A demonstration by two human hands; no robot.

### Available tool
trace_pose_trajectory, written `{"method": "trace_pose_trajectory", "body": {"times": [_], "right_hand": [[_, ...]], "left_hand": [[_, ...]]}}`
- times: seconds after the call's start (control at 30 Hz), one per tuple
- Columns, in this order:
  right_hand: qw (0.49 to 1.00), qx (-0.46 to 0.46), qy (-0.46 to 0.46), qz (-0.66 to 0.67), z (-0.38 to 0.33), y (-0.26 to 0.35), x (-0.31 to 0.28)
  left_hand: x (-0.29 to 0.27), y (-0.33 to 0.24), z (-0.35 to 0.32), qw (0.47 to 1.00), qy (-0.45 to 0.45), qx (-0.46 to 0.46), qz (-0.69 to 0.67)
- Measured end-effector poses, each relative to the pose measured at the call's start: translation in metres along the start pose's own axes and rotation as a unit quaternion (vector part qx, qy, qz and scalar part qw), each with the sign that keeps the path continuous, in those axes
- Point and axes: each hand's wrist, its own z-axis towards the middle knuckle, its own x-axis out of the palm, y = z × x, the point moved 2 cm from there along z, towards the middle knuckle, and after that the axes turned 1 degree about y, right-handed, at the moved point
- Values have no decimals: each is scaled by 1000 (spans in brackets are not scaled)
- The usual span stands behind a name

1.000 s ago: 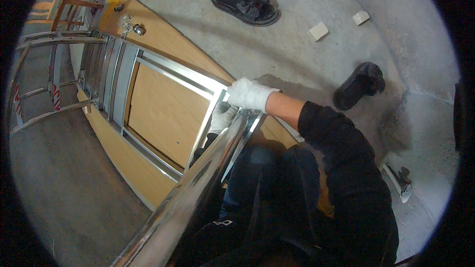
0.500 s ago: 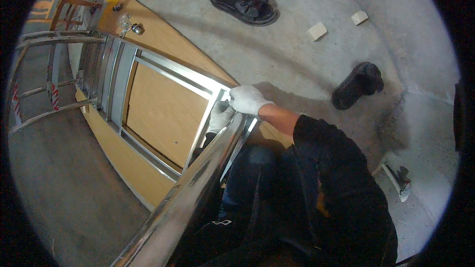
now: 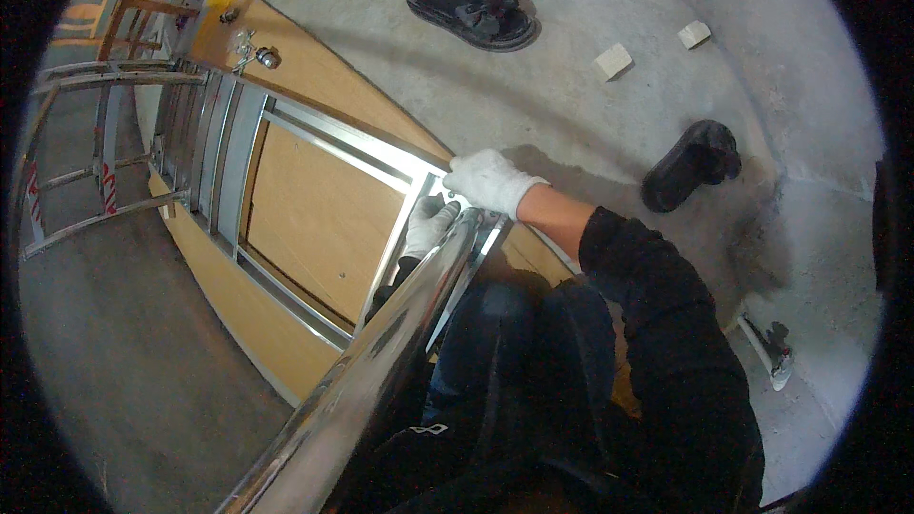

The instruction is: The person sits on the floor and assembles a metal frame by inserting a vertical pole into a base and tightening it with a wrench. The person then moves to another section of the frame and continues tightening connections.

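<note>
A metal frame (image 3: 314, 138) of silvery bars lies on a long wooden board (image 3: 314, 219) on the concrete floor. My right hand (image 3: 490, 181), in a white glove, rests on the near corner of the frame, fingers curled over the bar. My left hand (image 3: 427, 226), also gloved, sits just below it, partly hidden behind a shiny metal tube (image 3: 381, 362) that runs toward me; it grips the frame's end bar. My dark sleeve and trouser legs fill the lower middle.
Two black slippers lie on the floor, one far (image 3: 473, 14) and one to the right (image 3: 690, 162). Two small wooden blocks (image 3: 614, 61) sit between them. More metal frames (image 3: 86, 162) and a wooden stool (image 3: 133, 14) stand at the left. Small hardware (image 3: 267, 57) lies on the board's far end.
My right hand has shifted slightly along the frame's corner; the view has moved a little. The frame stays put.
</note>
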Motion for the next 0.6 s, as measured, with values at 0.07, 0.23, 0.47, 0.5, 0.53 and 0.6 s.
{"method": "trace_pose_trajectory", "body": {"times": [0.07,0.23,0.47,0.5,0.53,0.6], "right_hand": [[999,-20,24,-37,2,1,-4],[997,-21,67,-43,7,0,-5],[993,40,72,81,16,3,-7],[996,-3,81,31,16,1,-2],[995,-49,89,-18,14,4,-6],[985,-110,106,-83,13,8,-13]], "left_hand": [[2,1,1,1000,-8,-4,2],[2,5,4,1000,15,15,-22],[-4,14,14,999,16,48,8],[-3,14,14,998,24,52,1],[-3,13,12,998,29,55,-6],[-4,11,10,998,34,57,-19]]}}
